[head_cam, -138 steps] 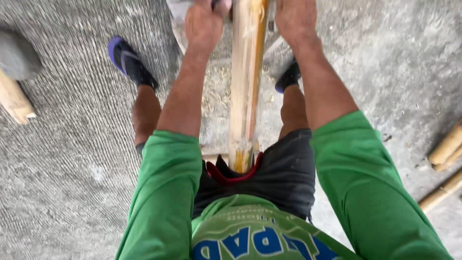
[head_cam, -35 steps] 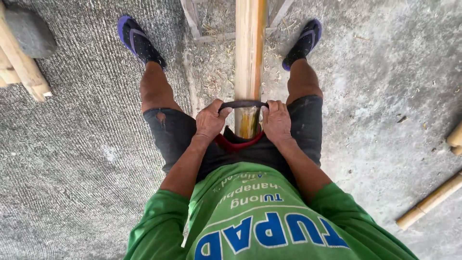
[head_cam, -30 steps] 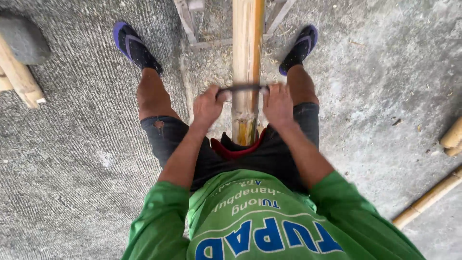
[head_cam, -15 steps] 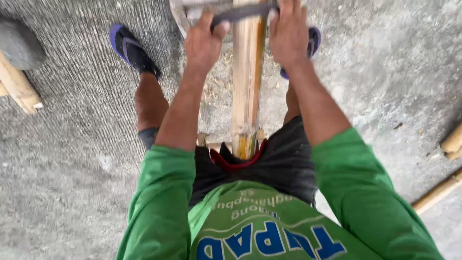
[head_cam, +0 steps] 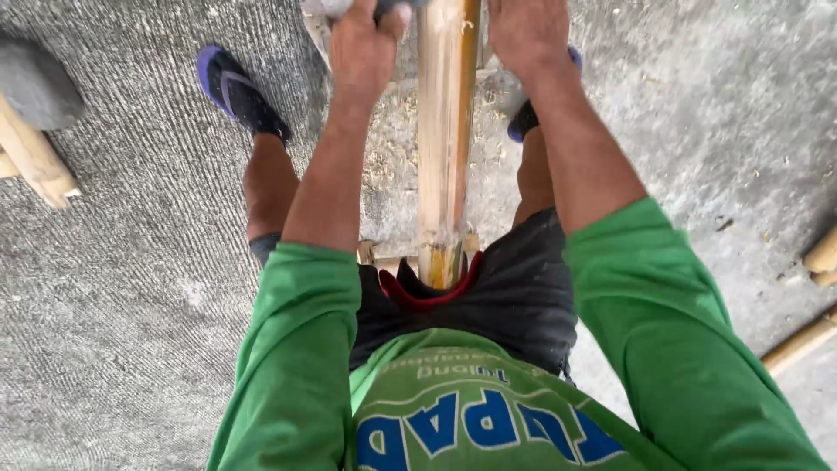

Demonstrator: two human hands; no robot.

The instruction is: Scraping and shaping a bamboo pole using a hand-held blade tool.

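A long bamboo pole (head_cam: 445, 131) runs away from me between my legs, its near end by my shorts. My left hand (head_cam: 364, 44) is closed on one handle of a two-handled scraping blade (head_cam: 384, 7) at the top edge, left of the pole. On the pole's right side my right hand (head_cam: 527, 35) is closed too, and its handle is hidden under the fingers. The blade itself is mostly cut off by the frame's top edge. Both arms in green sleeves are stretched forward.
My feet wear blue slippers, the left slipper (head_cam: 234, 87) and the right slipper (head_cam: 532, 109). Bamboo shavings (head_cam: 392, 166) lie on the concrete floor (head_cam: 131, 305) under the pole. More bamboo pieces lie at the left (head_cam: 35, 157) and the right (head_cam: 806, 340).
Both hands have pushed the blade along the pole away from my body, from near my shorts to the far end at the top of the view. My arms went from bent to stretched.
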